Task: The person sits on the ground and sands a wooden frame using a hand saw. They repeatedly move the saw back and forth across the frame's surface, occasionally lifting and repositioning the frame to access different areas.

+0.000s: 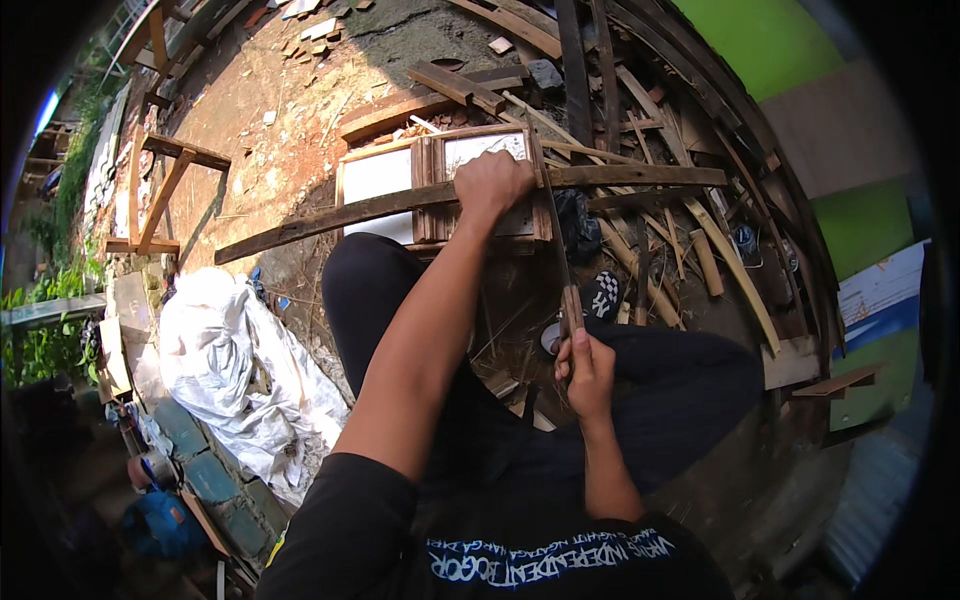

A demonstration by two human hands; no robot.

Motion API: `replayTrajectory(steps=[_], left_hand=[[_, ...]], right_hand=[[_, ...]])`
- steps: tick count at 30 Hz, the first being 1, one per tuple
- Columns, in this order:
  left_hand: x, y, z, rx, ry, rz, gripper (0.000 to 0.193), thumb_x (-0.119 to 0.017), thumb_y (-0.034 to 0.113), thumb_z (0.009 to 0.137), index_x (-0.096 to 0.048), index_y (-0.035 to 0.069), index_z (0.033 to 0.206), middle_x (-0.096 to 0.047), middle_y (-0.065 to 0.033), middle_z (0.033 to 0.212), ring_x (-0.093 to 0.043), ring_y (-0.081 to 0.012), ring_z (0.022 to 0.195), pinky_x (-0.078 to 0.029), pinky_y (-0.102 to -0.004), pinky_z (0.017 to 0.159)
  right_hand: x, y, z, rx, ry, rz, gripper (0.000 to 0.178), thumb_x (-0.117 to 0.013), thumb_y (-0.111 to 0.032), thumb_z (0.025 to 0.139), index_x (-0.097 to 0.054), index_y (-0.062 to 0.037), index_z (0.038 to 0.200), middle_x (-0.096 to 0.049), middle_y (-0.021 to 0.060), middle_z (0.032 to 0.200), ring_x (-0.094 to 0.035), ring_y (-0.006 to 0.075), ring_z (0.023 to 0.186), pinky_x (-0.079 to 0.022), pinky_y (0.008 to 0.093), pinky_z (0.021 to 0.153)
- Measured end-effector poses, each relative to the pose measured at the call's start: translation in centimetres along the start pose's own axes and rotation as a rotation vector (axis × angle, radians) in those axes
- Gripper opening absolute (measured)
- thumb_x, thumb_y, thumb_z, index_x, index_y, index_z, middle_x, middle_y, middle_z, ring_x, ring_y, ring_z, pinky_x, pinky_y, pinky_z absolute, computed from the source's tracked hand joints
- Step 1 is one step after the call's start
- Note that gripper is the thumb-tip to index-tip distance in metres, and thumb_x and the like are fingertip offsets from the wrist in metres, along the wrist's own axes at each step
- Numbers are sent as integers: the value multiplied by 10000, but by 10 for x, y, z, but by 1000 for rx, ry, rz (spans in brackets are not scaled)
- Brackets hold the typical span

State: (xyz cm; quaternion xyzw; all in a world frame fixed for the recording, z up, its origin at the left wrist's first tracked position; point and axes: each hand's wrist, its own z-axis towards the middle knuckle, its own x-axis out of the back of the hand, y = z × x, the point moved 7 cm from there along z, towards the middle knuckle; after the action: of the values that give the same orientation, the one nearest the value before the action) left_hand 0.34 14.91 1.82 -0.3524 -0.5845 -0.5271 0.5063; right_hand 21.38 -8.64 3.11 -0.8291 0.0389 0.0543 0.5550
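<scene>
A long weathered wooden beam (345,213) lies across a brown wooden frame with white panels (378,180). My left hand (494,186) is closed over the beam's top, just left of where a saw crosses it. My right hand (588,375) grips the wooden handle of the handsaw (557,235). The long thin blade points away from me and meets the beam right beside my left hand. How deep the blade sits in the wood cannot be made out. My bent knee (368,275) is close to the beam's near side.
Scrap timber (650,215) is heaped on the right, with planks behind the frame (430,95). A white sheet (235,370) lies crumpled at left, by a low block edging (205,465). Farther left stands a wooden sawhorse-like stand (165,195). My checkered shoe (604,295) is near the saw handle.
</scene>
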Motion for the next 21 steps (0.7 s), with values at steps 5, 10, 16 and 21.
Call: replayTrajectory(steps=[5,10,16,21], left_hand=[[0,3,6,3,-50,-9,404,-536,369,811,-740,32,724,-708,-227,747,-715,-377,681,-572,-476,670],[8,-5,3,30,-34,-9,404,-536,370,809,-749,31,753,-711,-231,768,-716,-382,699,-570,-483,678],[1,9,7,36,-85,-33,395,-531,356,809,-756,32,789,-716,-237,803,-719,-388,740,-566,-489,695],[-1,9,4,38,-145,-15,396,-512,338,819,-759,28,814,-721,-236,832,-719,-393,778,-563,-490,711]], right_hand=[[-20,-22,56,-10,-58,-38,485,-379,-361,1090,-533,-15,788,-434,-15,609,-429,75,544,-381,232,532],[-1,10,-38,-58,-38,-79,485,-394,-364,1080,-517,-28,752,-437,-21,592,-409,49,526,-341,229,492],[-5,-17,8,-35,42,2,475,-426,-322,1076,-568,-9,749,-455,-28,565,-405,37,490,-309,225,455],[-9,-12,21,-24,21,-45,470,-420,-324,1078,-579,-13,763,-482,-23,575,-438,49,499,-338,233,470]])
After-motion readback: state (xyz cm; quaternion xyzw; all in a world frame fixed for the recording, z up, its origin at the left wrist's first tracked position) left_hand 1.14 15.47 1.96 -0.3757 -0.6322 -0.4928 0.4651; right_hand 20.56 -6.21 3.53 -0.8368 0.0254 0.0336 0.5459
